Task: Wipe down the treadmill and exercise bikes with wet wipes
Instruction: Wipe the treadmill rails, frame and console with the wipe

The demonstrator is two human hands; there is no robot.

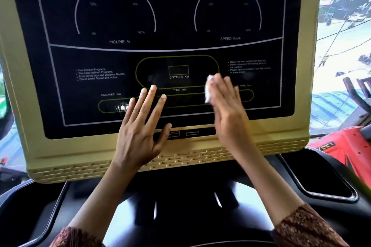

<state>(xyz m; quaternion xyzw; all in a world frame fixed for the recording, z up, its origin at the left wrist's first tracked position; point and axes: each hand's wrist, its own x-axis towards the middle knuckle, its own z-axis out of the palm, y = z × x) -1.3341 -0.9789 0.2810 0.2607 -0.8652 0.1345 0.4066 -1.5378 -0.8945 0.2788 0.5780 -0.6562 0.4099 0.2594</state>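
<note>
Treadmill console (176, 12) fills the upper and middle frame, black display panel in a beige bezel (281, 144). Step in hand looks like wiping the display: right hand (226, 106) has fingers straight, flat-pressing a white wet wipe (208, 90) onto the panel just right of centre, near the DISTANCE / TIME markings. Left hand (140, 126) is empty, fingers spread, lying flat on the lower-centre panel, thumb down by the small slots at the bottom edge; probably bracing. Hands are apart, not touching

Wet smear (121, 107) shows left of the left hand. Upper dials look dry, so I'd guess most of the panel is not done yet

Next move likely needs sideways strokes under even pressure, then up to the INCLINE / SPEED arcs, then the bezel and vent grille. Left hand covers lower-centre panel and has to lift for the wipe to pass

Around: dark tray recess (325, 188) lower right, red machine (341, 152) at right edge, type unclear, window scene (345, 26) upper right
</note>
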